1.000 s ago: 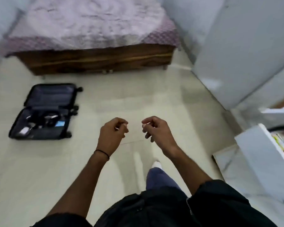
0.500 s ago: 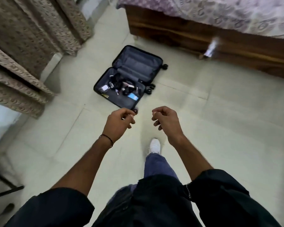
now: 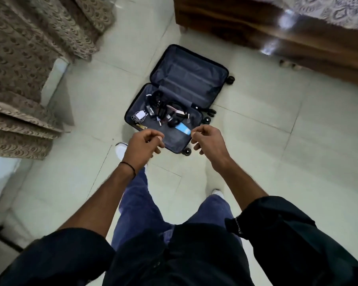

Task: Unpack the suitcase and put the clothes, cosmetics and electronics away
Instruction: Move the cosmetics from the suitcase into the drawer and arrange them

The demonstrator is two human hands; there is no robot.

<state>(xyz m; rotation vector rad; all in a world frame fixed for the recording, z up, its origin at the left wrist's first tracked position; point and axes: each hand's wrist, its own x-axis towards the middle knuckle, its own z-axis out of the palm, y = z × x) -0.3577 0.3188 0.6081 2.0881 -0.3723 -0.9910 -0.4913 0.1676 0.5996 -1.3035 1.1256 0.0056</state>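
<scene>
On pale floor tiles [image 3: 277, 162], ahead of the person's feet: black suitcase [image 3: 188, 83], lying open flat, both halves up. Far half shows bare dark lining. Near half holds a loose cluster: white charger with cord [image 3: 140, 115] at the left, tangle of dark cables and headphones [image 3: 165, 114] in the middle, light blue flat item [image 3: 182, 128] toward the near edge. Other small pieces are too blurred to name. Suitcase wheels point right.

Surroundings: patterned brown curtains [image 3: 25, 48] hang at far left, well apart from the case. Dark wooden bed frame [image 3: 277, 34] runs across the upper right, with patterned bedding on top. A white shoe [image 3: 120, 150] is stepping forward just left of the case's near corner.

Both arms are stretched forward, bare to the dark sleeves. Left hand [image 3: 142, 146], with a thin dark band [image 3: 128, 167] at the wrist, hovers over the near edge of the case, fingers loosely curled, holding nothing. Right hand [image 3: 210, 144] is level with it, over the near right corner, fingers likewise loosely curled and empty. Neither hand touches the case.
</scene>
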